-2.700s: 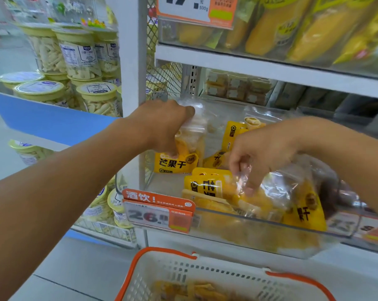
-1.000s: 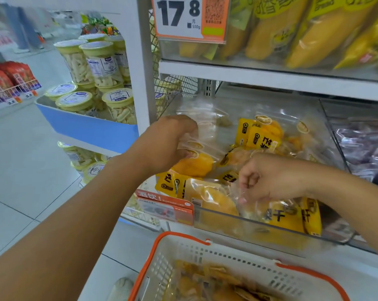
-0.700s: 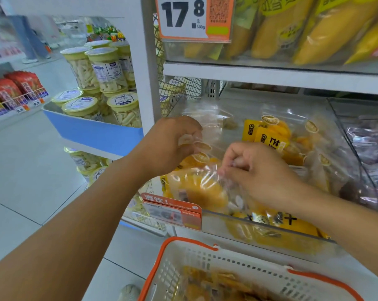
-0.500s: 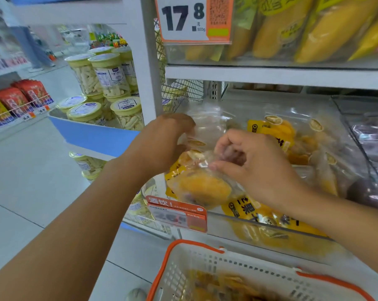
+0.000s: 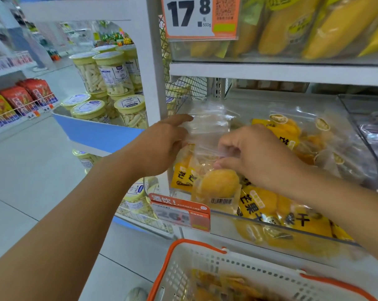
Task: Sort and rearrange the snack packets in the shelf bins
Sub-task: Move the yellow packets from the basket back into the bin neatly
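A clear shelf bin (image 5: 270,222) holds several yellow dried-mango packets (image 5: 261,205). At its left end my left hand (image 5: 162,146) grips the clear tops of upright packets (image 5: 205,124), fingers curled around them. My right hand (image 5: 255,155) pinches the clear top edge of a mango packet (image 5: 218,185) that stands upright with its barcode facing me, right beside the ones in my left hand. More packets (image 5: 292,131) lie loosely toward the bin's back and right.
An orange-rimmed white basket (image 5: 205,263) with more yellow packets sits below the bin. A price tag (image 5: 181,211) hangs on the bin's front left. An upper shelf (image 5: 270,72) carries yellow bags. Jars (image 5: 112,74) stand on the left display, and a neighbouring bin (image 5: 374,131) lies right.
My right hand lifted a packet from the front right of the bin and brought it left, standing it against the packets my left hand holds. The camera also shifted closer.
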Demonstrator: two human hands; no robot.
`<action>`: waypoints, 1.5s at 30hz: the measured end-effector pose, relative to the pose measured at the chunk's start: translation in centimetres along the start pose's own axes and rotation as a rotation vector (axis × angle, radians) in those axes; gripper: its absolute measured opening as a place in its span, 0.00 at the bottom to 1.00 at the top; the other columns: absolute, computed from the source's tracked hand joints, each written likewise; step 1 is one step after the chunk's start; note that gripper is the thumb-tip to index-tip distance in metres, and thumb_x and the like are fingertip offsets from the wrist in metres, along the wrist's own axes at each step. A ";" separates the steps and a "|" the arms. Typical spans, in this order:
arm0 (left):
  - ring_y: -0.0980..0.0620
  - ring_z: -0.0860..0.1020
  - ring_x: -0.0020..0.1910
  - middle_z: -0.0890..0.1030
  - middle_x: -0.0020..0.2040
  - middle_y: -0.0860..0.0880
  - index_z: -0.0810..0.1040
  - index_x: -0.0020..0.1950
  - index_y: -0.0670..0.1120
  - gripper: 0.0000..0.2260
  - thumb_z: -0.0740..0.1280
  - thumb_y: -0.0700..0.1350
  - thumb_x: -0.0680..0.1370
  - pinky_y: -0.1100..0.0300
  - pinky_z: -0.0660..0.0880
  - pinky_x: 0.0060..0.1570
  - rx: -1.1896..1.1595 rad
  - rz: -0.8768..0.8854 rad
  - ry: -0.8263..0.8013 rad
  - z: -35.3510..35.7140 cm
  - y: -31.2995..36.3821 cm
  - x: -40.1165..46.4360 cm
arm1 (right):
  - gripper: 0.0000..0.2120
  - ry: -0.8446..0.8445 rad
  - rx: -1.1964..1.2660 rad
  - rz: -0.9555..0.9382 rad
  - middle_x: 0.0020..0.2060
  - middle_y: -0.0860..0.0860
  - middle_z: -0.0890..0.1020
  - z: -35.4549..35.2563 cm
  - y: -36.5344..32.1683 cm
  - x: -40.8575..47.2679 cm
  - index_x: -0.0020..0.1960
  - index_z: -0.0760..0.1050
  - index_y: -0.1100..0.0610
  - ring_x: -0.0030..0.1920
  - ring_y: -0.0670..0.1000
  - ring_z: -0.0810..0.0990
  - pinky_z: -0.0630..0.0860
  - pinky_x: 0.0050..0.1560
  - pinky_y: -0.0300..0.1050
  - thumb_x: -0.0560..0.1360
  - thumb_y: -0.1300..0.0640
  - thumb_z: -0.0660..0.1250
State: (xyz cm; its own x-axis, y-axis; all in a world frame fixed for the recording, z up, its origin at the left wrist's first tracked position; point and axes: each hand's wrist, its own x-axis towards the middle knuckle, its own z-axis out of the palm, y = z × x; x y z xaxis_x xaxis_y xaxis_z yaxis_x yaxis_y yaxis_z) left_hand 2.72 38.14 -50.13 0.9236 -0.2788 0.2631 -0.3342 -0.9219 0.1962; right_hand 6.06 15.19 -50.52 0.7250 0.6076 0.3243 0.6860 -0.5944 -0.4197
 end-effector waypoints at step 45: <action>0.49 0.70 0.61 0.73 0.66 0.53 0.62 0.70 0.55 0.40 0.81 0.53 0.65 0.53 0.65 0.61 0.281 -0.009 -0.073 0.6 3.7 0.0 | 0.47 -0.898 -0.704 0.331 0.69 0.50 0.70 -3.6 2.1 -1.8 0.76 0.63 0.47 0.65 0.57 0.74 0.76 0.62 0.54 0.63 0.35 0.78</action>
State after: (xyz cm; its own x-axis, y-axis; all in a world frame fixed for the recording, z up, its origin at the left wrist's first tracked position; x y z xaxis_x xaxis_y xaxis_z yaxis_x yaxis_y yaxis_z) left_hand 1.61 34.58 -49.92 0.9408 -0.2792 0.1920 -0.2699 -0.9601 -0.0738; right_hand 6.47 10.94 -48.92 0.7626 0.3552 -0.5407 0.5605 -0.7801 0.2781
